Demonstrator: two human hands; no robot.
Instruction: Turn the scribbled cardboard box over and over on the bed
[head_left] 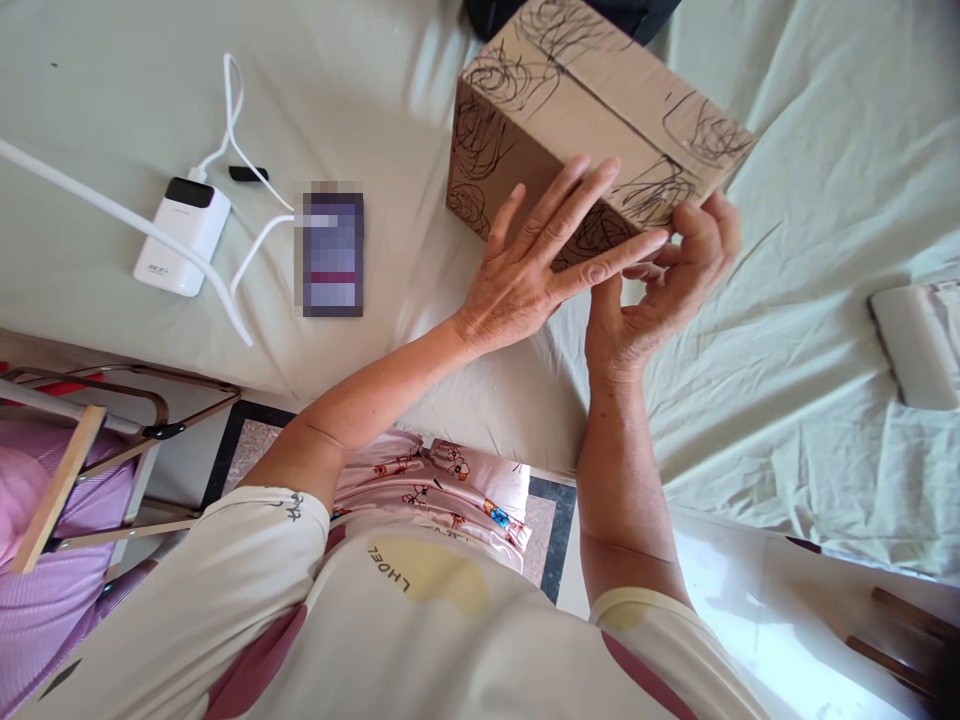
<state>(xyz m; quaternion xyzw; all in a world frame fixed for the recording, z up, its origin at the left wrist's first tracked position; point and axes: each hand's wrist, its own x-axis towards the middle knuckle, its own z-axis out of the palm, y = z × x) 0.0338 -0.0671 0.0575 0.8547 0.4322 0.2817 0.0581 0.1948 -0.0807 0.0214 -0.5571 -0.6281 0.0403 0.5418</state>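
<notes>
A brown cardboard box (555, 110) with dark scribbled loops on its faces stands on the pale sheet, a seam running along its top. My left hand (536, 240) is spread over the box's near side, its fingers stretched out and apart. One of its digits reaches across to the near right corner, close to my right hand. My right hand (660, 290) is curled at that corner, its bent fingertips against the cardboard and its thumb lower down. Part of the near side is hidden behind my hands.
On the left lie a white power bank (184, 240) with cables, a small black object (248, 174) and a blurred phone (333, 255). A dark item (495, 15) sits behind the box. A white object (919, 345) lies far right. A folding frame (60, 490) stands lower left.
</notes>
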